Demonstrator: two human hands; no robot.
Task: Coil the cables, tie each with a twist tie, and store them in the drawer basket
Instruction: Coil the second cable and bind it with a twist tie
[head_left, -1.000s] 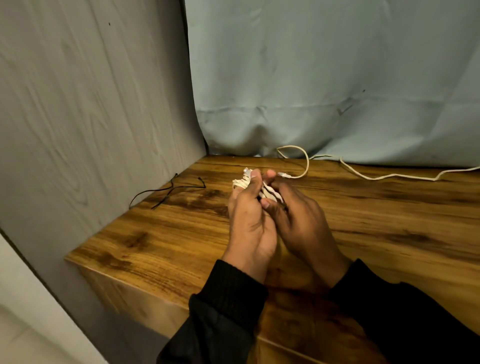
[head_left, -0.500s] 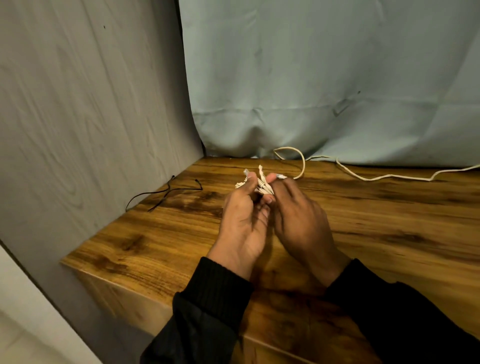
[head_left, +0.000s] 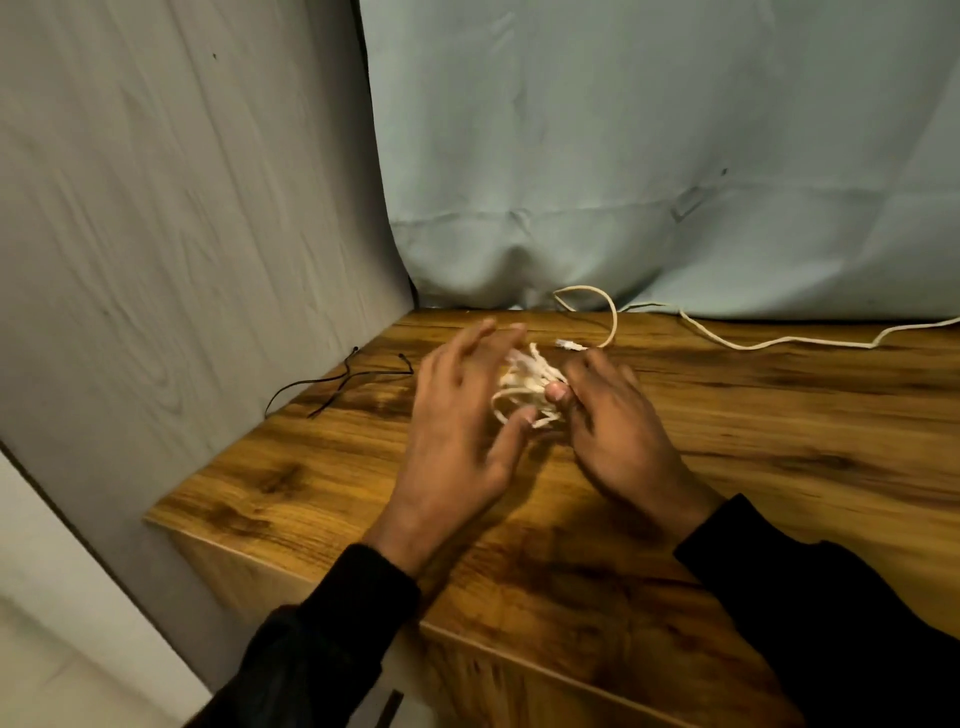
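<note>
**Q:** What stage does the figure show?

**A:** The first cable (head_left: 524, 382), white, is gathered into a small uneven bundle. It sits between the two hands over the table (head_left: 779, 441), towards its back edge. The left hand (head_left: 457, 431) is blurred, with its fingers straight and spread and its thumb touching a lower loop. The right hand (head_left: 615, 436) has its fingers loosely extended beside the bundle and its thumb against it; whether it pinches cannot be told. No tie is visible round the bundle, so coiling appears nearly done and tying not yet begun.

**Q:** What remains?

**A:** The second cable (head_left: 779, 343), also white, lies uncoiled along the back of the table, its plug just behind the bundle. Thin black strands (head_left: 343, 378), probably the twist ties, lie near the table's left edge, apart from the hands. The drawer basket is not in view, so storage appears wholly outstanding.

**Q:** Is there any writing?

**A:** None is legible on the cables, the table or the pale cloth (head_left: 649, 156) behind.
</note>
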